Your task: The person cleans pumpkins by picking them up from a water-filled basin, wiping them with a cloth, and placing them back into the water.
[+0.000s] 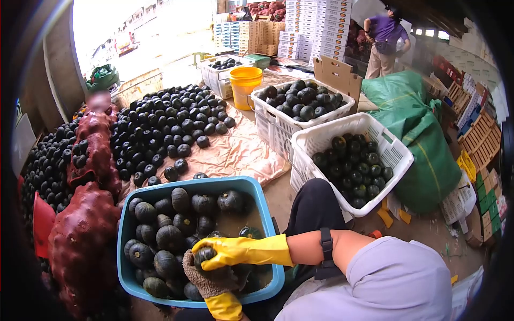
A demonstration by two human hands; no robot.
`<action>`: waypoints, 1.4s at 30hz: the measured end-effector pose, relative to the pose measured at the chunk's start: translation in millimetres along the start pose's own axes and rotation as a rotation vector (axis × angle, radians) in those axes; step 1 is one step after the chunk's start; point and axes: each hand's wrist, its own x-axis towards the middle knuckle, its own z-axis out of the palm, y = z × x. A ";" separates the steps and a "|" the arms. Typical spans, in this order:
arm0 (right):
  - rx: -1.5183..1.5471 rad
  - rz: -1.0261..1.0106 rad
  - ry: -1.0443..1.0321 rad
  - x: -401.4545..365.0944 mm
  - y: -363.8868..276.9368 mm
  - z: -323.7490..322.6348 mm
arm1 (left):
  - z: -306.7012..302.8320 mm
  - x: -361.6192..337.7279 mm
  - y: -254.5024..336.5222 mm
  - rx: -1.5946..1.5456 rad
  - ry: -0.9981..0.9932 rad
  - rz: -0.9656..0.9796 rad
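Note:
Over a blue tub (pixel 124 267), both my hands work on one small dark green squash (pixel 204 258). My right hand (pixel 227 253), in a long yellow rubber glove, is closed over its top and near side. Below it, my left hand (pixel 214 291) cups the squash from underneath through a brown textured cloth (pixel 202 279). The cloth hides the left fingers; a yellow glove cuff shows at that wrist. Several more dark squashes (pixel 169 238) fill the left and middle of the tub, and murky water (pixel 235 224) lies at its right.
Right of the tub stand white crates of squashes (pixel 300 147) (pixel 393 144). Loose squashes (pixel 176 117) cover a pinkish sheet (pixel 257 155). Red net sacks (pixel 85 241) line the left. A yellow bucket (pixel 246 88), green sack (pixel 423 155) and a standing person (pixel 384 37) are farther back.

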 end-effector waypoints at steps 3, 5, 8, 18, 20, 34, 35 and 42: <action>0.526 -0.076 0.306 20.1 70.4 37.7 | -16.9 8.7 -18.8 0.487 0.287 0.191; -0.172 -0.269 0.449 21.9 85.6 25.6 | 9.0 -15.6 -10.4 1.229 0.230 0.758; -0.462 -0.196 0.049 -5.4 24.1 3.2 | -27.3 -1.3 -10.7 1.268 0.103 0.938; -0.259 -0.301 0.394 8.7 50.0 28.1 | -17.4 8.2 -15.8 0.791 0.195 0.659; -0.298 -0.275 0.253 3.8 40.6 30.2 | -21.5 -7.2 -4.5 1.042 0.138 0.804; -0.362 -0.122 -0.132 6.9 -10.9 -17.7 | -50.9 -6.8 10.7 0.955 0.031 0.585; 0.079 -0.042 -0.214 10.0 15.1 -15.9 | -50.3 -5.2 11.8 1.153 -0.016 0.456; 0.400 -0.059 0.405 22.5 71.9 35.2 | -20.2 2.3 -12.0 1.264 0.349 0.529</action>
